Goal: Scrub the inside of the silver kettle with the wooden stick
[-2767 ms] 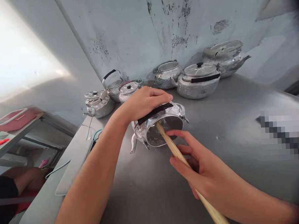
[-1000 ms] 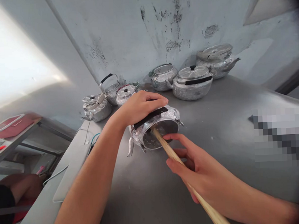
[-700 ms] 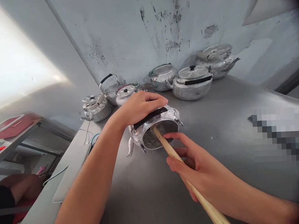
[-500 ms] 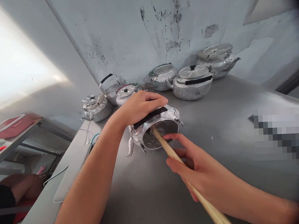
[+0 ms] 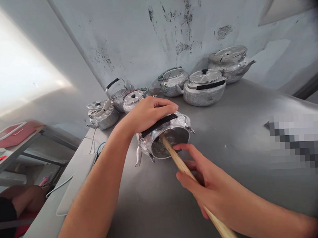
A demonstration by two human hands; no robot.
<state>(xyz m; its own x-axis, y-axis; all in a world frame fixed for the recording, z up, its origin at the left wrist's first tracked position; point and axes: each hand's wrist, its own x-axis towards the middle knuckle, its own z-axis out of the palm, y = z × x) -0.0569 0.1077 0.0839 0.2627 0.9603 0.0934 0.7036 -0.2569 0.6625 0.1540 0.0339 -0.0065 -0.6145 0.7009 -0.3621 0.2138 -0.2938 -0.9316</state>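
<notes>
1. Against the frames of the last second, little has shifted: the right hand has slid a touch back along the wooden stick, while the stick's tip is in the mouth of the tipped kettle as before. The work inside the kettle looks to be ongoing, a small stroke rather than a new step.
2. The left hand lies on top of the tipped kettle, fingers curled over its body just above the black handle (pressing it down, by the look of it). The right hand is closed around the stick, with the forefinger stretched toward the kettle's rim.
3. The tipped kettle lies on its side on the grey table, mouth toward the person, spout low on its left.
4. Behind the tipped kettle, along the stained wall, stand more metal kettles: a lidded wide one behind and to its right, smaller ones behind and to its left.
5. Left of the tipped kettle, cables hang over the table's edge; farther left, a lower bench holds a pink tray.
</notes>
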